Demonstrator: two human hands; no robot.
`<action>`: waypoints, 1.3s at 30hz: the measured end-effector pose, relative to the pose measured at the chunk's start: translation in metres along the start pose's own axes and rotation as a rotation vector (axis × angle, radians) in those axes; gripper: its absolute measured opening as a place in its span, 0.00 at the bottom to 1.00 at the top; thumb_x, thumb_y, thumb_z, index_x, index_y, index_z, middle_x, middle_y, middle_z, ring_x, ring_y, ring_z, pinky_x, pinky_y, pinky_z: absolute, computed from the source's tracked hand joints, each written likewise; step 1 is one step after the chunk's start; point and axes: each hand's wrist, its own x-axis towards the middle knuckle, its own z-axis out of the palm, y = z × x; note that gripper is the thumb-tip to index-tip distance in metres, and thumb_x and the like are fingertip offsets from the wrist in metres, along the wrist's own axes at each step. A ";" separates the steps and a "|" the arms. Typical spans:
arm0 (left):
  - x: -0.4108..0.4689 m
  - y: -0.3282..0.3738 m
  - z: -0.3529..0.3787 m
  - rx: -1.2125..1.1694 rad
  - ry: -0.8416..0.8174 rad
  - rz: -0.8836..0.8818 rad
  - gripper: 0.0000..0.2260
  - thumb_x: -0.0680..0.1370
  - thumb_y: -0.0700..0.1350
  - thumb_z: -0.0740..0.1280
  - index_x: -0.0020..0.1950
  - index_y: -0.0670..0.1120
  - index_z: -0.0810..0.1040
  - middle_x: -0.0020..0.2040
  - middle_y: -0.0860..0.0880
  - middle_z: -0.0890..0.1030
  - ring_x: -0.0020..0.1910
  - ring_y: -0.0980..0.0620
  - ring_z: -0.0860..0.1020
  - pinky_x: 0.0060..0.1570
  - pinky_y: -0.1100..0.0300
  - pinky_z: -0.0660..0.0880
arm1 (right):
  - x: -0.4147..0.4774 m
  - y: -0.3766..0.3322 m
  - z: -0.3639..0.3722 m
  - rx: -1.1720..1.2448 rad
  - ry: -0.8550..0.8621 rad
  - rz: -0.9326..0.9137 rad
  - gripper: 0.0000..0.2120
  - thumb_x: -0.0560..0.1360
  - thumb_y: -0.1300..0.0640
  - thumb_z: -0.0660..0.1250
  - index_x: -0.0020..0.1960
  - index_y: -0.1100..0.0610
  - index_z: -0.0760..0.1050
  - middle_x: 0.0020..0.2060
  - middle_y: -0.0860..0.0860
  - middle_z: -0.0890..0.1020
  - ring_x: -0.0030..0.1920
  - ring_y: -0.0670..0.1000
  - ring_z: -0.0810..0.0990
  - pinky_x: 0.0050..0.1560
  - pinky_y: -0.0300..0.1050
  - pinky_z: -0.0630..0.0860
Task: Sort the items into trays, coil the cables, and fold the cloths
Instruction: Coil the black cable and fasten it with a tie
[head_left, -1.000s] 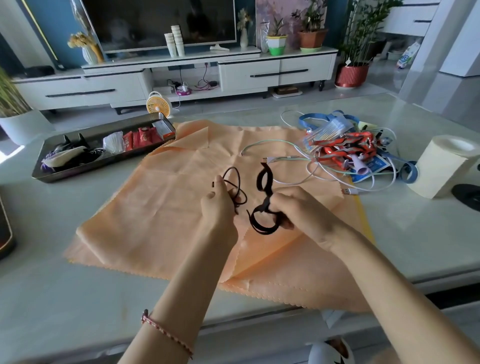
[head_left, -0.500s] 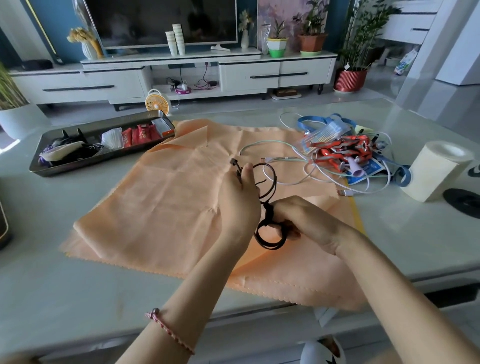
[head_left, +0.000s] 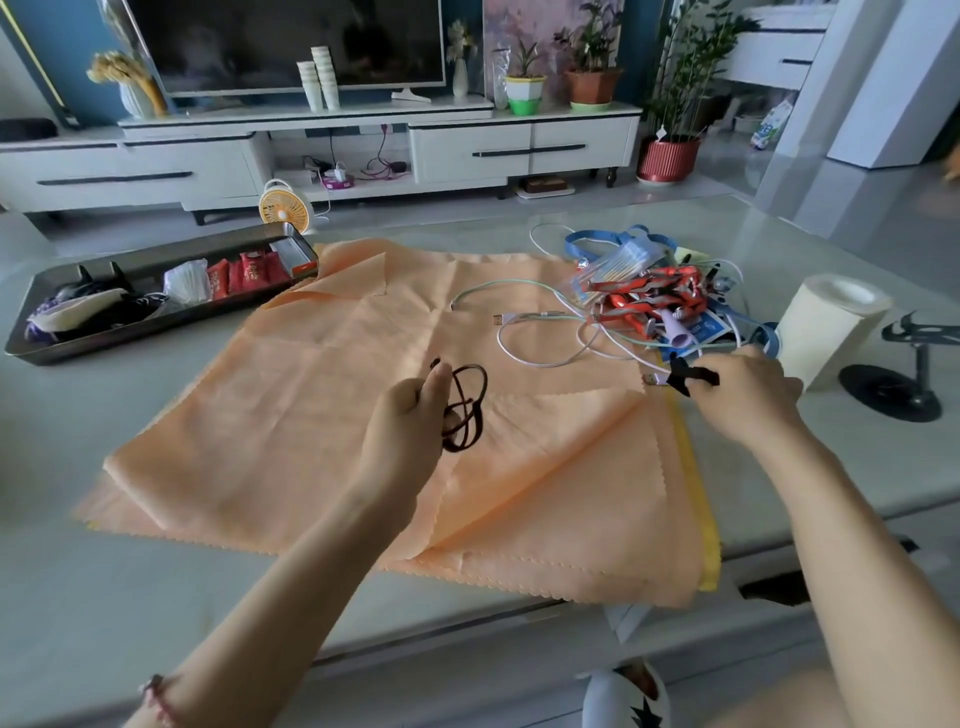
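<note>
A thin black cable (head_left: 466, 410) hangs in a small loose coil from my left hand (head_left: 408, 421), which grips it above the middle of the spread orange cloth (head_left: 291, 415). My right hand (head_left: 740, 397) is off to the right, at the cloth's edge, pinching a short black strap (head_left: 687, 376) beside a pale USB plug (head_left: 651, 379). A white cable (head_left: 537, 340) lies loose on the cloth. Behind it is a tangled pile of red and blue lanyards and cables (head_left: 652, 299). A dark tray (head_left: 156, 319) at the far left holds red packets and other small items.
A cream paper roll (head_left: 826, 332) and a black stand (head_left: 906, 387) sit at the right edge of the table, close to my right hand. A small orange fan (head_left: 284, 208) stands on the floor beyond the tray. A yellow cloth edge (head_left: 696, 493) shows under the orange one.
My hands have parted. The right hand moved right to the edge of the pile with the black strap, while the left hand stayed over the cloth with the coiled black cable.
</note>
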 end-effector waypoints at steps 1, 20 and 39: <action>-0.004 -0.002 -0.005 0.010 -0.028 -0.003 0.17 0.81 0.50 0.58 0.34 0.44 0.65 0.21 0.56 0.68 0.20 0.62 0.66 0.24 0.69 0.64 | 0.002 0.003 0.000 -0.008 -0.005 0.015 0.11 0.76 0.55 0.63 0.57 0.55 0.77 0.56 0.60 0.76 0.58 0.62 0.72 0.56 0.52 0.66; -0.022 -0.023 -0.050 -0.083 0.008 0.102 0.19 0.81 0.50 0.56 0.31 0.46 0.65 0.21 0.57 0.67 0.24 0.60 0.63 0.27 0.66 0.63 | -0.142 -0.152 -0.005 0.963 -0.651 -0.417 0.13 0.76 0.47 0.64 0.47 0.57 0.78 0.44 0.53 0.83 0.42 0.49 0.80 0.44 0.43 0.76; 0.002 -0.030 -0.101 -0.337 0.199 -0.120 0.16 0.82 0.51 0.55 0.38 0.47 0.72 0.27 0.54 0.76 0.24 0.60 0.71 0.31 0.66 0.70 | -0.128 -0.207 -0.003 1.583 -0.661 -0.397 0.04 0.76 0.59 0.61 0.44 0.59 0.72 0.37 0.52 0.83 0.45 0.53 0.82 0.52 0.47 0.77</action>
